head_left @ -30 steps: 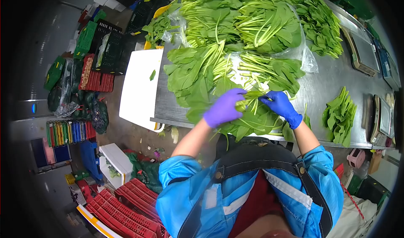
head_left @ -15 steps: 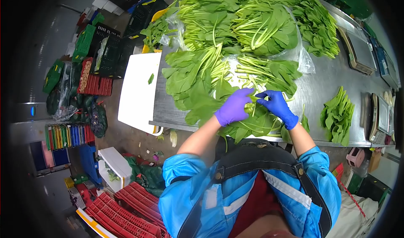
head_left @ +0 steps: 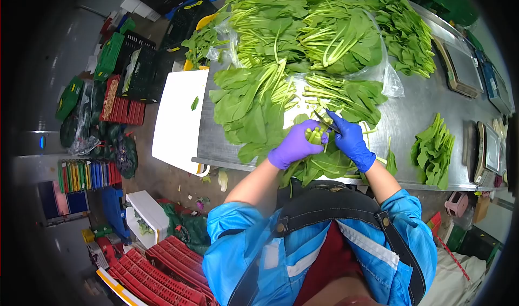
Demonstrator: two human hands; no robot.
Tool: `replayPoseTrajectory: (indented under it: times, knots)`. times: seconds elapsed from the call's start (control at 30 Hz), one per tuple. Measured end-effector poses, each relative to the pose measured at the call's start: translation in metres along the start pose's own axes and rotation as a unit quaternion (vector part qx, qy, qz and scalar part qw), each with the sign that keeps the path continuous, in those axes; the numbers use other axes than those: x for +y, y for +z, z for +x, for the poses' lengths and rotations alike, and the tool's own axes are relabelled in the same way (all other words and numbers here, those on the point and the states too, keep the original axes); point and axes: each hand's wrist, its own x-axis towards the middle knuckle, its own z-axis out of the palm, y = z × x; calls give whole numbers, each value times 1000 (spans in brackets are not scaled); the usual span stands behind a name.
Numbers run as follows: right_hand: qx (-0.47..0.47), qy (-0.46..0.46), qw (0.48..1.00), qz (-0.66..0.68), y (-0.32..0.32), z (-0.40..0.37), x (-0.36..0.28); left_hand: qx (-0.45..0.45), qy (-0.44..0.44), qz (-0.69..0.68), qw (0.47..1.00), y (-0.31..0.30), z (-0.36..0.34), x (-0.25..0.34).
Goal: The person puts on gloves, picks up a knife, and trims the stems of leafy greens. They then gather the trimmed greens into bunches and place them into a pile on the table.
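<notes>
My left hand (head_left: 298, 145), in a purple glove, is wrapped round a bunch of green stems (head_left: 314, 136), whose leaves (head_left: 324, 164) hang toward my body. In a blue glove, my right hand (head_left: 351, 142) grips a small dark knife (head_left: 326, 122), its blade just above the cut stem ends. Short stem pieces (head_left: 309, 107) lie on a white surface beyond the hands. Leafy bunches rest on both sides of it, one at the left (head_left: 243, 106) and one at the right (head_left: 357, 96).
A large leafy pile (head_left: 303, 24) with clear plastic covers the table's far part. A small bunch (head_left: 434, 149) and scales (head_left: 458, 68) are at the right. A white box lid (head_left: 177, 119) stands left of the metal table (head_left: 221, 153). Red crates (head_left: 157, 273) are at lower left.
The knife now shows above the stems in my right hand. My left hand has moved slightly down and left, and the stem ends now point up. Fingers appear at the far table edge.
</notes>
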Motion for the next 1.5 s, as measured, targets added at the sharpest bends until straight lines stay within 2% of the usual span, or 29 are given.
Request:
replayPoseTrajectory:
  times: [0.07, 0.1, 0.17, 0.23, 0.3, 0.37, 0.4, 0.43, 0.47, 0.5, 0.53, 0.57, 0.6, 0.63, 0.67, 0.7, 0.77, 0.87, 0.9, 0.97, 1.03, 1.1, 1.17, 1.23, 1.3, 1.37, 1.4, 1.43, 1.5]
  knots:
    - [2, 10, 1000, -5, 3, -3, 19, -12, -100, -167, 981, -4, -5, 7]
    - [-20, 35, 999, 0, 2, -5, 31, -9, -98, -167, 981, -6, -6, 6]
    - [-44, 60, 997, 5, -5, -2, 20, 63, 32, 26, 997, -9, -8, 3]
    - [-102, 78, 960, 251, -24, 3, -19, 57, 38, 67, 995, -7, -10, 3]
    - [-131, 82, 956, 249, -31, 14, -40, 45, 46, 109, 992, -6, -10, 4]
    - [-134, 112, 935, 307, -25, 20, -43, 49, -91, 14, 995, -11, -12, 7]
    - [-147, 177, 930, 287, -33, 20, -43, 46, -91, 16, 995, -18, -12, 6]
    - [-145, 178, 930, 288, -32, 19, -35, 104, -78, 119, 984, -27, -11, 2]
    - [-96, 133, 964, 210, -30, 17, -23, 162, -64, 219, 960, -31, -9, 3]
    - [-48, 86, 987, 130, -28, 14, -14, 161, -65, 219, 960, -31, -7, 5]
    - [-36, 48, 996, 61, -33, 13, -20, 175, 78, 360, 913, -28, -5, 15]
    - [-36, 50, 996, 61, -38, 15, -32, 181, 218, 485, 827, -26, -3, 22]
    - [-41, 34, 989, 141, -42, 18, -47, 139, 222, 400, 878, -19, 4, 22]
    - [-42, 18, 975, 219, -43, 20, -55, 136, 223, 400, 879, -18, 8, 31]
    - [-67, 115, 946, 297, -45, 21, -59, 52, 80, 216, 972, -15, 12, 47]
    - [-80, 184, 917, 345, -57, 24, -63, -37, -69, 20, 997, -14, 18, 59]
    - [-18, 147, 896, 418, -89, 29, -72, -21, 29, -115, 993, -25, 35, 79]
    - [10, 115, 924, 365, -104, 30, -45, -32, 35, -259, 965, -43, 62, 83]
    - [-35, 133, 923, 358, -111, 28, -43, -35, 24, -316, 948, -40, 72, 80]
    - [-60, 86, 924, 369, -101, 26, -31, -77, 5, -342, 936, -21, 93, 73]
    - [-56, 116, 957, 260, -91, 18, -27, -38, -60, -356, 932, 8, 115, 56]
    - [13, 87, 958, 275, -71, 5, -14, 3, -81, -385, 919, 36, 129, 41]
    - [-21, 208, 901, 381, -95, -8, -19, 67, -139, -428, 890, 70, 138, 36]
    - [33, 205, 873, 441, -85, -31, 27, 26, -138, -447, 883, 99, 144, 14]
    - [25, 271, 855, 441, -109, -59, 58, -39, -150, -444, 883, 119, 145, 8]
    - [88, 346, 838, 412, -153, -90, 86, -37, -196, -306, 931, 125, 139, -5]
    - [161, 346, 847, 369, -171, -106, 110, -62, -203, -317, 924, 126, 136, -13]
    - [159, 423, 867, 209, -207, -117, 123, -85, -210, -328, 917, 126, 134, -27]
    - [244, 416, 847, 225, -242, -146, 178, -132, -187, -270, 935, 133, 123, -52]
